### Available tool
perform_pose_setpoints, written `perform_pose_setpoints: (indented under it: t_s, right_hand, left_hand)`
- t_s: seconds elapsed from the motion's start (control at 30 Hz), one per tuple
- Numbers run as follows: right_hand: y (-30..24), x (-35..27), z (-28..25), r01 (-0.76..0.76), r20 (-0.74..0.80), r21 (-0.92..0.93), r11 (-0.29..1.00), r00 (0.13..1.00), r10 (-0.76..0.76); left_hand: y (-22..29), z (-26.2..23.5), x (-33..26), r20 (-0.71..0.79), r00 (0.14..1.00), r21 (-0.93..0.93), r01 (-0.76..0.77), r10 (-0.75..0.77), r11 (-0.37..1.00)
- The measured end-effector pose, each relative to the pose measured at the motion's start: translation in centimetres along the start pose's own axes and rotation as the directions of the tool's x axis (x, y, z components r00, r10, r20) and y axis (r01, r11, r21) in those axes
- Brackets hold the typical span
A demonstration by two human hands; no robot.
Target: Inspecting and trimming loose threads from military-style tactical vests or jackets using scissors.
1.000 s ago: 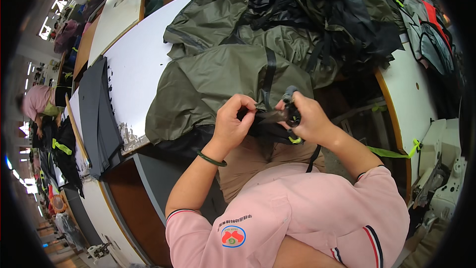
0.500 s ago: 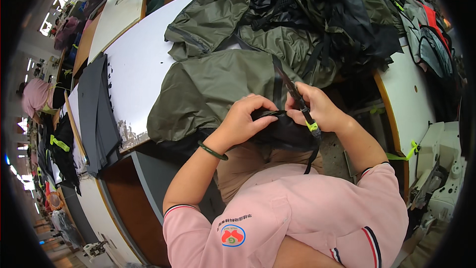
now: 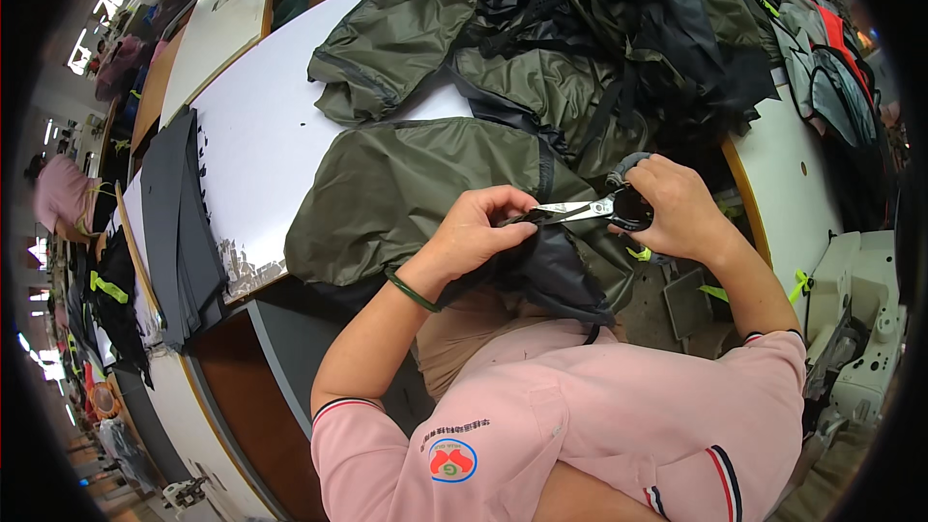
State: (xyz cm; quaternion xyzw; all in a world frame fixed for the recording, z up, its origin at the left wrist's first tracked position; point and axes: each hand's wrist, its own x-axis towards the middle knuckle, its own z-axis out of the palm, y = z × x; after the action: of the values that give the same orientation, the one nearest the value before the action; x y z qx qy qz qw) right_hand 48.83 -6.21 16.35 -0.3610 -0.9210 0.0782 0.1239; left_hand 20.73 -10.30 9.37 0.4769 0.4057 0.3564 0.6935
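Note:
My left hand (image 3: 474, 235) is closed, its thumb and forefinger pinching the edge of an olive-green and black garment (image 3: 406, 179) of shiny thin cloth. My right hand (image 3: 677, 208) has its fingers through the dark handles of a pair of scissors (image 3: 585, 210). The silver blades point left and are slightly parted, their tips at the cloth beside my left fingertips. Whether an edge or a thread lies between the blades I cannot make out. Part of the garment hangs over my lap.
More olive and black garments (image 3: 561, 29) are heaped at the far side of the white table (image 3: 261, 126). Dark grey cut pieces (image 3: 174, 222) lie on its left. A white sewing machine (image 3: 870, 309) stands at the right, below a grey and red garment (image 3: 822, 68).
The scissors have swung from upright along my right palm to pointing left, with my fingers now in the handles. My right hand has moved right, off the cloth; my left hand keeps its pinch.

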Motion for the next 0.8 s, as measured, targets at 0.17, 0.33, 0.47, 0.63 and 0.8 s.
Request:
perform_pose_setpoints:
  t_s: [0.17, 0.33, 0.47, 0.63, 0.8]
  right_hand:
    - [-0.3, 0.2, 0.3, -0.008, -0.004, -0.034, 0.999, 1.0, 0.008]
    - [-0.5, 0.3, 0.1, 0.0, -0.007, -0.057, 0.998, 1.0, -0.001]
    - [-1.0, 0.5, -0.1, -0.011, 0.021, -0.066, 0.998, 1.0, 0.012]
    - [-0.5, 0.2, 0.2, -0.028, 0.039, -0.069, 0.997, 0.999, 0.031]
    - [0.1, 0.2, 0.2, -0.012, 0.013, -0.103, 0.995, 1.0, 0.013]
  left_hand:
    - [-0.2, 0.0, 0.1, 0.051, 0.999, -0.016, 0.016, -0.015, 1.0]
    - [0.1, 0.1, 0.1, 0.063, 0.998, -0.021, 0.023, -0.021, 1.0]
    - [-0.1, -0.1, 0.1, 0.051, 0.999, -0.011, 0.008, -0.008, 1.0]
    - [0.1, 0.0, 0.1, 0.051, 0.998, -0.029, 0.023, -0.021, 0.999]
    - [0.7, 0.1, -0.1, 0.051, 0.997, 0.011, 0.049, -0.05, 0.999]
